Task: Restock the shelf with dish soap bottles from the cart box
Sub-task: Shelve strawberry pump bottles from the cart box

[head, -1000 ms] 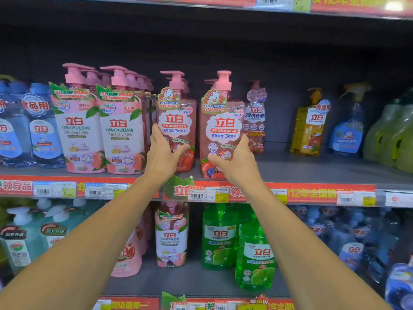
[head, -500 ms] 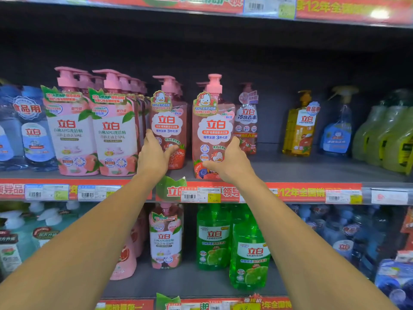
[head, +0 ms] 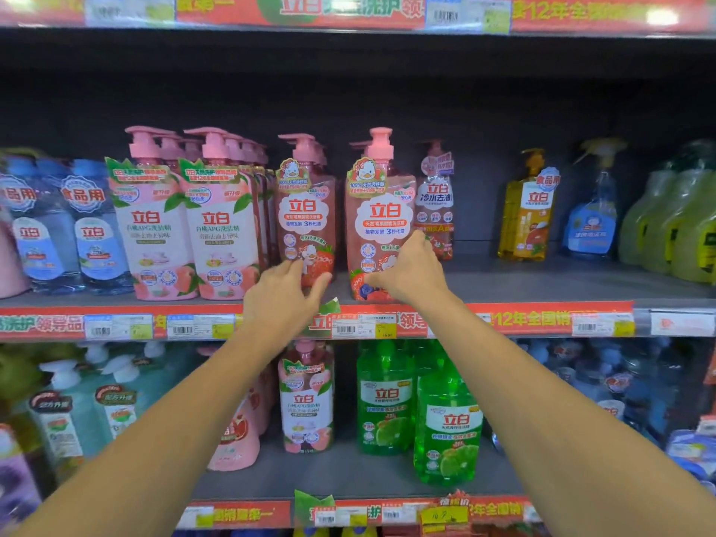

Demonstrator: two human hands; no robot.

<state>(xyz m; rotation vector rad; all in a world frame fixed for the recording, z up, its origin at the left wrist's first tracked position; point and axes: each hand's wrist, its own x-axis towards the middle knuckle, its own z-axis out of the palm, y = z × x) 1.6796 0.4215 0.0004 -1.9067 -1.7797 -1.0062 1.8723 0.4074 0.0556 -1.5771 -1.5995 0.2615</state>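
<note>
Two pink strawberry dish soap pump bottles stand upright at the front of the middle shelf [head: 542, 288]. My left hand [head: 281, 294] holds the base of the left bottle [head: 306, 211] between thumb and fingers. My right hand [head: 408, 271] grips the lower right side of the right bottle [head: 379, 219], with the thumb across its front. More pink pump bottles stand behind both. The cart box is out of view.
White-and-pink peach soap bottles [head: 190, 234] crowd the left, blue bottles [head: 89, 230] beyond them. A smaller pink bottle [head: 436, 203], a yellow bottle [head: 527, 211] and a spray bottle [head: 592, 211] stand right, with bare shelf between. Green bottles [head: 445, 424] fill the lower shelf.
Both hands have slid lower on their bottles, towards the shelf's front edge. The view has tilted up a little. The bottles stay upright in place.
</note>
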